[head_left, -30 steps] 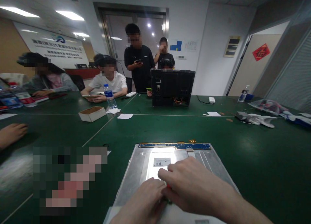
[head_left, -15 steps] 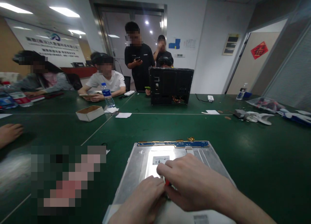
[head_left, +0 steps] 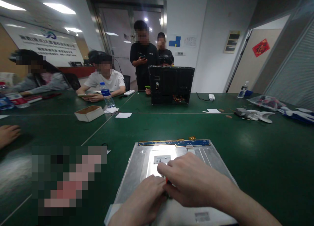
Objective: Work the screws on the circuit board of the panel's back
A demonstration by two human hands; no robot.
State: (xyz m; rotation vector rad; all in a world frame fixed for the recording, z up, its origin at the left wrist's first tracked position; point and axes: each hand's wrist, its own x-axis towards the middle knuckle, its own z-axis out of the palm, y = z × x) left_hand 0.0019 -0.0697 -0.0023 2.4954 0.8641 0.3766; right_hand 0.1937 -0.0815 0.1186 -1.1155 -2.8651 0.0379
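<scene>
Panel (head_left: 133, 167) beneath curled right hand (head_left: 187, 179).

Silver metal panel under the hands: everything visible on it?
The flat silver metal panel lies on the green table, near end partly hidden. A narrow blue circuit board with gold-coloured edging runs along its far edge, with a short pale connector strip below. It carries a grey label amid bright glare. The left hand and right hand are over it, contact unclear.
</scene>
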